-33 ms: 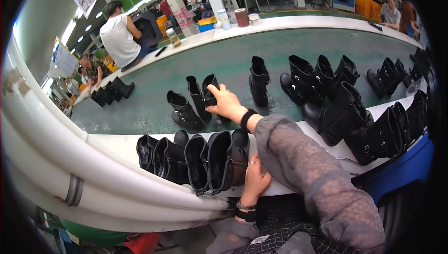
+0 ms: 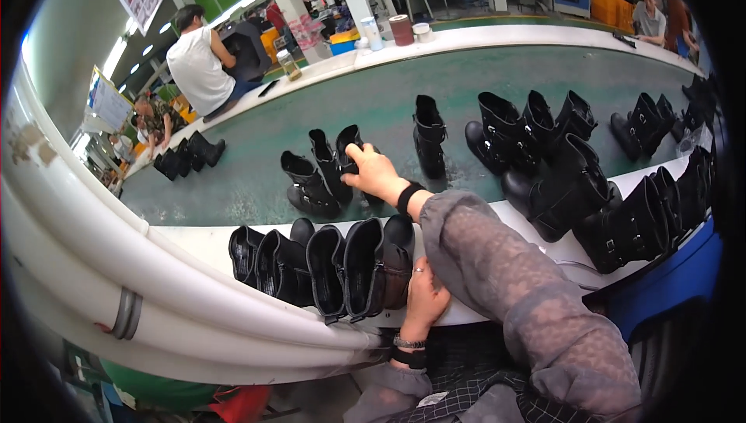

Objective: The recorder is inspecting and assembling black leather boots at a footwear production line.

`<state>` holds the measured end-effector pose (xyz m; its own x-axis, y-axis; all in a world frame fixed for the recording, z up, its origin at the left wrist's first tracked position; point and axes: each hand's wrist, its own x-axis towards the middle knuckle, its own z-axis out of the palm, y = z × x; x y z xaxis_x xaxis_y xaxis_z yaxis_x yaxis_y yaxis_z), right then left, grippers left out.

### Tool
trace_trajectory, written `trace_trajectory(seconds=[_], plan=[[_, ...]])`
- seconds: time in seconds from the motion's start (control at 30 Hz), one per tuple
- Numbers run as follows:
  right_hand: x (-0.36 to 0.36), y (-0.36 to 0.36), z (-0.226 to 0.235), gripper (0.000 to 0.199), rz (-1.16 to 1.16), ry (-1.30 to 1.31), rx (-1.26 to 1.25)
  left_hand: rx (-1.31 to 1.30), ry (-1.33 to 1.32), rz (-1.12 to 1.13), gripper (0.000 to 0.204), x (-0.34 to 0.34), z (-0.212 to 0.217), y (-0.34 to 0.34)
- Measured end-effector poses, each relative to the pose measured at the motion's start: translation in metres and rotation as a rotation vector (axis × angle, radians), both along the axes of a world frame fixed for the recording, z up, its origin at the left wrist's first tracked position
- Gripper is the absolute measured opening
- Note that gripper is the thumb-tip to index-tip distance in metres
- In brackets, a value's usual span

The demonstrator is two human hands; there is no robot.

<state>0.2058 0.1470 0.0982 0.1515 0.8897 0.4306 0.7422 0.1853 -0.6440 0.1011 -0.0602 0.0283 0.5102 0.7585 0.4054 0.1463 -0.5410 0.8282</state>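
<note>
My right hand (image 2: 376, 174) reaches out over the green conveyor belt (image 2: 256, 124), its fingers and thumb closed about the shaft of a black boot (image 2: 349, 137). Two more upright black boots (image 2: 307, 190) stand just left of it. My left hand (image 2: 427, 297) lies low at the near white ledge, next to the closest buckled black boot (image 2: 364, 267); its fingertips are hidden by that boot and my right sleeve. Several black boots (image 2: 285, 267) stand in a row on this ledge, their open tops facing me.
One boot (image 2: 430, 135) stands alone mid-belt, with several buckled boots (image 2: 505, 131) to its right. More boots (image 2: 637, 225) crowd the near ledge at right. A thick white pipe (image 2: 85, 221) curves along the left. Jars (image 2: 401, 30) sit on the far ledge; co-workers (image 2: 203, 61) sit beyond.
Very little differs. The fingers of my right hand sit slightly closer together at the boot; my left hand stays in place.
</note>
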Motion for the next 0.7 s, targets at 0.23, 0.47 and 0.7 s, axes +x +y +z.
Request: trace_trajectory(seconds=[0.23, 0.47, 0.7], plan=[[0.059, -0.019, 0.005, 0.02, -0.161, 0.088, 0.3, 0.084, 0.057, 0.042, 0.02, 0.001, 0.002, -0.002], [0.111, -0.058, 0.041, 0.053, -0.365, -0.239, -0.075, 0.073, 0.079, 0.077, 0.016, 0.004, 0.0, -0.002], [0.12, -0.064, 0.033, 0.053, 0.119, -0.146, 0.046, 0.067, 0.068, 0.059, 0.017, 0.003, -0.002, -0.002]])
